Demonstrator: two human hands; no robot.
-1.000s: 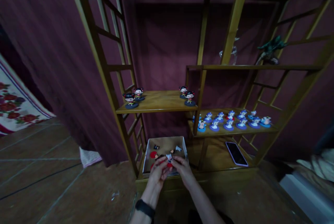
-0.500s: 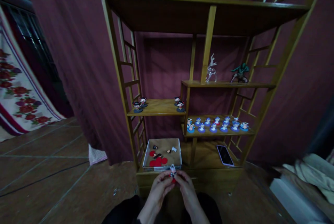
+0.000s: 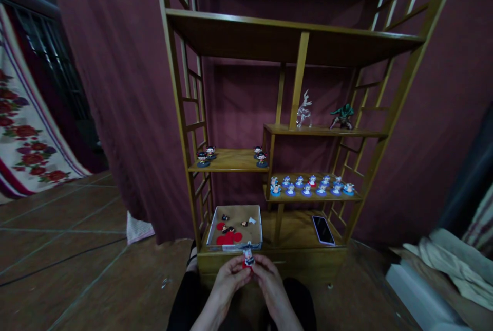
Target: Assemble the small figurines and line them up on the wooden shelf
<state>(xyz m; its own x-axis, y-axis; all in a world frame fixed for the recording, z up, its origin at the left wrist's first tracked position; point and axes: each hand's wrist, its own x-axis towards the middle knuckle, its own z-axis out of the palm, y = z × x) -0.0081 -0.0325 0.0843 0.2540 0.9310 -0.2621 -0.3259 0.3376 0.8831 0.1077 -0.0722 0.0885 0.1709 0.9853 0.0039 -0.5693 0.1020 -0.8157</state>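
Both hands are closed around one small figurine (image 3: 248,257), pale on top with dark parts and a red round base. My left hand (image 3: 230,275) pinches it from the left side, and my right hand (image 3: 267,274) grips it from the right. The figurine is upright, held just in front of the shallow box (image 3: 260,228). Inside that box lie several red discs (image 3: 227,239), a few dark-haired figurine parts (image 3: 228,229) and a small white piece (image 3: 252,220).
A wooden shelf unit (image 3: 292,259) stands ahead. Dark-haired figurines (image 3: 203,159) are on its left shelf, several blue-based figurines (image 3: 306,189) on the right one. Higher up are a clear deer (image 3: 304,112) and a green figure (image 3: 342,116). A phone (image 3: 323,230) lies at lower right.
The view has shifted, so the shelf sits slightly lower and further left. Both hands still hold the figurine, which now shows more of its front and dark parts.
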